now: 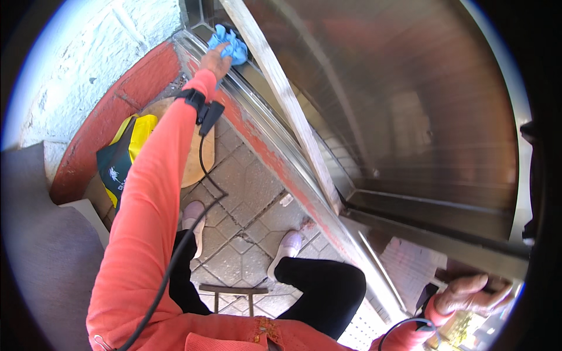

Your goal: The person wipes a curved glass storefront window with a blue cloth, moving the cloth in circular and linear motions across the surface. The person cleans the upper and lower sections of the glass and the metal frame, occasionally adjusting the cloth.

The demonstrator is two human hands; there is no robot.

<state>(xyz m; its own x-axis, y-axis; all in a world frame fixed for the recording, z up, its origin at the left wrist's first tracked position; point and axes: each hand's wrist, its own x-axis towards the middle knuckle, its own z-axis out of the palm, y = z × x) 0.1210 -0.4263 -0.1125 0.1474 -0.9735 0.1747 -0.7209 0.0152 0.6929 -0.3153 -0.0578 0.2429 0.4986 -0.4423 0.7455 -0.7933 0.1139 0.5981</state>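
My left hand [215,63] reaches far forward and grips a crumpled blue cloth [236,48] over a metal window-like track [259,98], close to the corner by the wall. A black strap with a small device [210,116] and a cable sits on that wrist. At the lower right, my right hand [472,293] is raised beside a metal frame, its fingers apart and slightly curled, with nothing seen in it. A weathered wooden slat [281,87] runs diagonally just right of the cloth, against a large shiny metal panel [395,109].
A red-painted ledge [118,96] borders a rough white wall [88,57]. A yellow and dark green bag [116,162] stands by a round tan board [199,153]. The peeling red sill [272,153] crosses beside paving [241,197]. A low stool [232,289] is between my legs.
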